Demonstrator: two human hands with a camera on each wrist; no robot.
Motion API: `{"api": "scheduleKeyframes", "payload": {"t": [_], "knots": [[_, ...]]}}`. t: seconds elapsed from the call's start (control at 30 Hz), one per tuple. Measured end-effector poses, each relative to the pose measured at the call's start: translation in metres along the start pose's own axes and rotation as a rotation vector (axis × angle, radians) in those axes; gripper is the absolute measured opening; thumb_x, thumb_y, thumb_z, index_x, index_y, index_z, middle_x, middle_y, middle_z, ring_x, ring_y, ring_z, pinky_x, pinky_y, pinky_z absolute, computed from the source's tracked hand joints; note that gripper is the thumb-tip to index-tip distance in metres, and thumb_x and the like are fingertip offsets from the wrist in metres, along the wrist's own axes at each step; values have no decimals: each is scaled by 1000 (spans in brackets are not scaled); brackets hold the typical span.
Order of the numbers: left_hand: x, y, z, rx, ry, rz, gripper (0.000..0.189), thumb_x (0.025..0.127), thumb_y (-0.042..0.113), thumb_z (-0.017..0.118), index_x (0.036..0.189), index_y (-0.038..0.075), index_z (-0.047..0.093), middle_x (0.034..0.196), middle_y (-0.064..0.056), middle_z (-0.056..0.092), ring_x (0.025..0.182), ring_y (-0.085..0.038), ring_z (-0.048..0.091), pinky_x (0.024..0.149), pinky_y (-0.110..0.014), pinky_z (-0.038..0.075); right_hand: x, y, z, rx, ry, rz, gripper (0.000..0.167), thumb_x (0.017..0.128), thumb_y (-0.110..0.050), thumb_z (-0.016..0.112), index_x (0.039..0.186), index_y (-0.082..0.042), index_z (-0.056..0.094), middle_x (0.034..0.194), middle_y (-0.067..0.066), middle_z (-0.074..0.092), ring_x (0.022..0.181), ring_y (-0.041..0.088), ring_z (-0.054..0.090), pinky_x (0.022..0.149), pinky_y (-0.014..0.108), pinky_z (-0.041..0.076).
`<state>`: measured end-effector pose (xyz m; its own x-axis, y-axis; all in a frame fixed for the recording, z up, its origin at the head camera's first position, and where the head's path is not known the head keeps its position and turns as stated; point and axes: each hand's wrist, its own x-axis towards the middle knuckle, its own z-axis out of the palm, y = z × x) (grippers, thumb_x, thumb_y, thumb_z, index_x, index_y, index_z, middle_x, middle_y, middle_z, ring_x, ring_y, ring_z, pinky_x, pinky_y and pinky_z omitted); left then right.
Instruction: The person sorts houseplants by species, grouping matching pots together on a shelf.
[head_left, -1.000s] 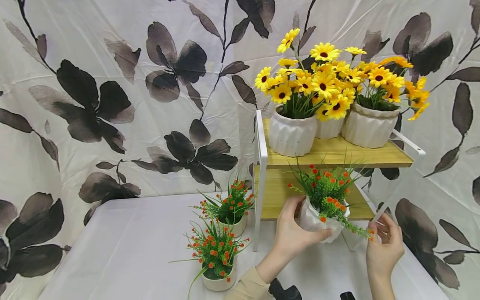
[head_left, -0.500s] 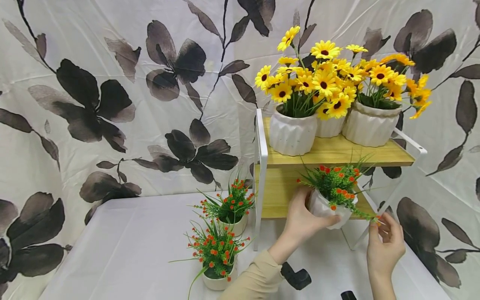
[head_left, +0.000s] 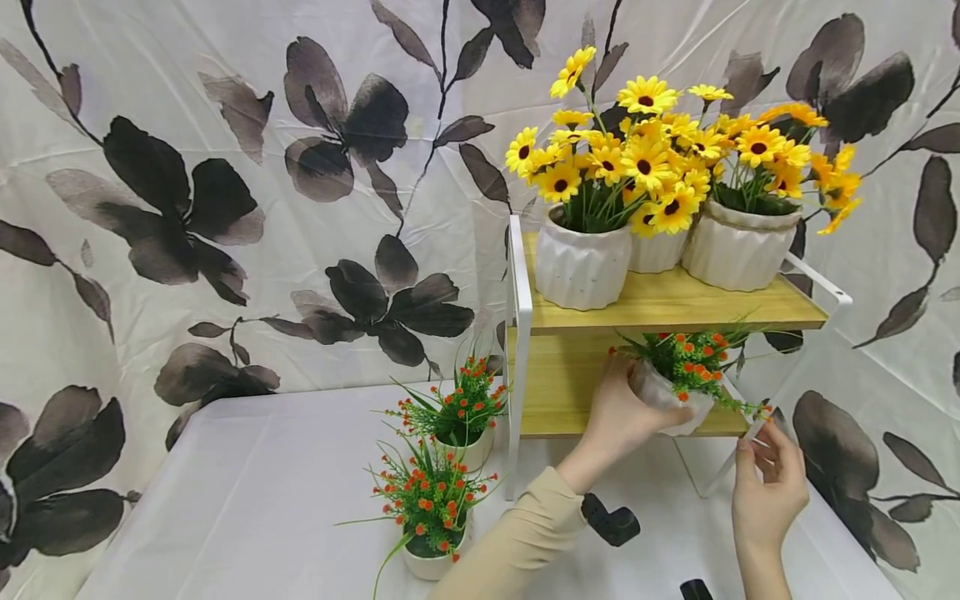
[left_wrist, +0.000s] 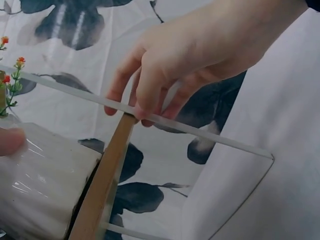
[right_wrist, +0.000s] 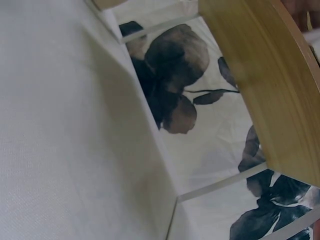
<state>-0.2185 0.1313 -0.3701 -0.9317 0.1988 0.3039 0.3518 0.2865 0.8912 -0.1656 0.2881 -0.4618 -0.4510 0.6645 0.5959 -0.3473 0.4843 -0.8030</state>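
Observation:
My left hand point(head_left: 618, 410) grips a white ribbed flowerpot point(head_left: 660, 390) holding a green plant with small red-orange flowers point(head_left: 697, 369). The pot is at the right part of the lower wooden shelf point(head_left: 562, 400), its base right at the front edge, and the upper board hides the top of the leaves. In the left wrist view my left thumb point(left_wrist: 11, 141) lies on the pot point(left_wrist: 45, 175), close over the board's edge point(left_wrist: 107, 175). My right hand point(head_left: 772, 492) pinches the stand's white frame point(head_left: 752, 429) at the lower board's right front corner; that grip also shows in the left wrist view.
Three white pots of yellow daisy-like flowers point(head_left: 585, 267) stand on the upper shelf point(head_left: 652, 304). Left of the stand, two pots with red-orange flowers point(head_left: 431, 508) sit on the white-covered table point(head_left: 247, 500). A flower-patterned cloth point(head_left: 360, 317) hangs behind.
My left hand has carried the pot up, back and to the right, from in front of the stand to the lower shelf. My right hand has stayed at the frame.

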Motion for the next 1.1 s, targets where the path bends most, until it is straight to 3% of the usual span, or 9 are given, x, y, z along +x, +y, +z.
{"api": "scheduleKeyframes", "payload": {"t": [0.2,0.3,0.4,0.6,0.7,0.8,0.97,1.1], "knots": [[11,2,9,-81,-14,-61,65,61,30,91,108,9,52,101,4,50,96,-7,49,78,-17,44,0,-4,-1,2,-11,-9,33,85,13,58,118,10,61,100,-26,52,89,-10,55,78,4,44],[15,3,14,-147,-14,-105,71,61,25,91,118,10,51,115,5,51,103,-5,51,83,-17,45,0,-5,0,-4,-13,-19,33,85,12,58,118,8,61,100,-27,52,88,-11,55,78,3,44],[21,4,18,-178,11,-126,84,61,23,91,131,18,46,132,7,46,118,-5,49,98,-20,44,0,-6,0,2,-14,-25,33,85,13,58,118,8,61,100,-27,52,88,-10,55,79,3,44],[33,3,27,-253,59,-93,91,61,14,91,137,24,40,120,11,47,110,-2,47,99,-17,41,0,-6,1,4,-22,-28,33,86,13,58,118,8,61,101,-26,51,89,-10,55,79,3,44],[36,2,32,-346,66,-81,80,61,6,90,125,24,45,99,16,46,92,3,47,85,-12,42,0,-7,0,-4,-25,-26,33,86,12,58,118,8,60,101,-26,50,90,-10,54,79,3,44],[38,1,35,-468,53,-54,69,62,-3,87,109,24,44,75,12,35,68,-1,38,66,-12,39,0,-7,0,-8,-27,-27,32,86,12,58,119,8,60,101,-26,50,90,-11,54,79,3,44],[41,0,41,-532,77,-23,72,62,-5,85,116,25,48,83,17,41,72,2,40,71,-11,42,0,-7,0,-21,-26,-27,33,87,10,58,119,7,60,102,-27,50,91,-10,54,80,2,43],[44,1,45,-600,94,1,63,62,-9,83,103,21,46,74,13,39,65,1,38,62,-12,38,0,-6,0,-25,-23,-16,33,87,10,58,120,8,60,102,-27,50,91,-10,54,80,2,43]]}}
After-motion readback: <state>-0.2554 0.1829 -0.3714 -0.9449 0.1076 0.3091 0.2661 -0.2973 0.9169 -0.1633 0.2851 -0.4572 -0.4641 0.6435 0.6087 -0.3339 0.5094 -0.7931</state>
